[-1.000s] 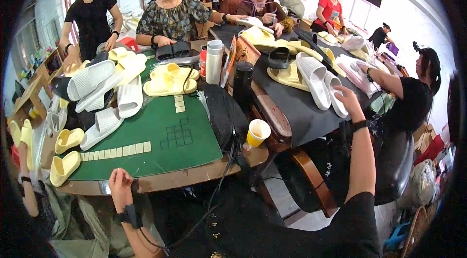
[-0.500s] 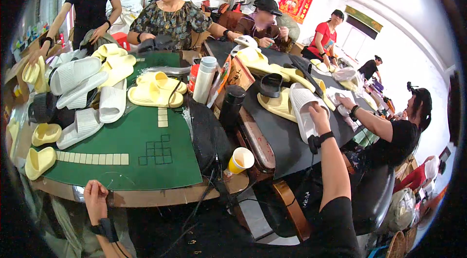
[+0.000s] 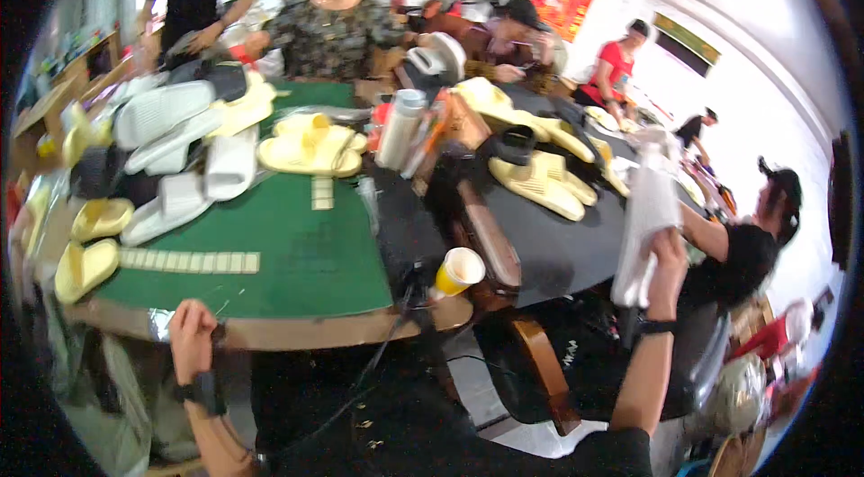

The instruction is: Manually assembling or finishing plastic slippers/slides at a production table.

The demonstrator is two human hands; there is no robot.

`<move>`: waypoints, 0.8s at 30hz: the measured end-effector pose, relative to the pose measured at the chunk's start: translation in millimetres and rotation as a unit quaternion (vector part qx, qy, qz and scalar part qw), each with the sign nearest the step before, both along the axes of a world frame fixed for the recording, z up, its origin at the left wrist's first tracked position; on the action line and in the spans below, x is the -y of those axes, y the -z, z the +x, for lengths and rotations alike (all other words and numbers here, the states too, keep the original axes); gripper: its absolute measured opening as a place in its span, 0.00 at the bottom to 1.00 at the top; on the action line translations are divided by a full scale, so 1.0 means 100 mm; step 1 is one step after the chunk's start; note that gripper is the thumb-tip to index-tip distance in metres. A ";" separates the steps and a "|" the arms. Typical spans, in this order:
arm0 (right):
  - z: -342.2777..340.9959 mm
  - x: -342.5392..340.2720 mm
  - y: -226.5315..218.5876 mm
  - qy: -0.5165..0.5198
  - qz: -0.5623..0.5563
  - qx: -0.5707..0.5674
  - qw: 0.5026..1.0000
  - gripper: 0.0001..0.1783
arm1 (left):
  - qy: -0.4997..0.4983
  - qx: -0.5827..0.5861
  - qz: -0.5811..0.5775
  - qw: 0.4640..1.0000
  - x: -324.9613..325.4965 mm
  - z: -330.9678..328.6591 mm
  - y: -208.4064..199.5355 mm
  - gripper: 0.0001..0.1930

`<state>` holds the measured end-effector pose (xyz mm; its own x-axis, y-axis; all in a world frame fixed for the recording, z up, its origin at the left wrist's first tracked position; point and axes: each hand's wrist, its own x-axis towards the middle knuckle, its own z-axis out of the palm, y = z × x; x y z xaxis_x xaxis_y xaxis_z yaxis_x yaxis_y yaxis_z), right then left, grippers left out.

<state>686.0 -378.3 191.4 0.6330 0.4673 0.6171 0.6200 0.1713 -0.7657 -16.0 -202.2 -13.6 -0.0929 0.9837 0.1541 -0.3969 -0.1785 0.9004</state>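
Note:
At the right, my right hand (image 3: 667, 263) grips a white slide slipper (image 3: 643, 216) held up on end, blurred by motion. My left hand (image 3: 191, 333) is curled closed at the near edge of the green mat (image 3: 297, 297); a thin thread shows by its fingers, and what they pinch is too small to make out. Beyond it a row of small pale squares (image 3: 189, 261) lies on the mat. A yellow slipper (image 3: 87, 270) rests at the mat's left corner. On the black table surface to the right lie yellow slippers (image 3: 540, 184).
White slippers (image 3: 166, 207) and yellow ones are heaped at the left. A white bottle (image 3: 401, 130) and a yellow-and-white paper cup (image 3: 459, 271) stand mid-table. Co-workers sit or stand around, one close at right (image 3: 756, 243). A dark cable (image 3: 364, 382) hangs near me.
My right hand has lifted the white slipper off the black surface and moved it right, turning it upright. My left hand stays at the mat's edge. The view has shifted slightly.

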 end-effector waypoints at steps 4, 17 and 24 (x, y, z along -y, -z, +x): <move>-0.51 0.37 -0.26 -0.077 0.120 -0.167 0.976 0.14 | -0.029 -0.127 0.016 0.991 0.02 0.01 -0.05 0.06; -3.66 -1.41 0.10 -0.484 0.024 -0.164 0.859 0.18 | -0.094 0.067 0.050 0.992 0.90 -0.52 -0.32 0.08; -4.54 -2.59 1.07 -0.386 -0.117 0.200 0.893 0.25 | -0.171 0.139 0.168 0.961 1.17 -0.69 -0.32 0.08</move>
<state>231.9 -119.2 84.0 -0.1819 0.8155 0.5494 0.6190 0.5291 -0.5804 -85.3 -319.1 18.0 -0.4854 0.7873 0.3802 -0.4793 -0.6033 0.6374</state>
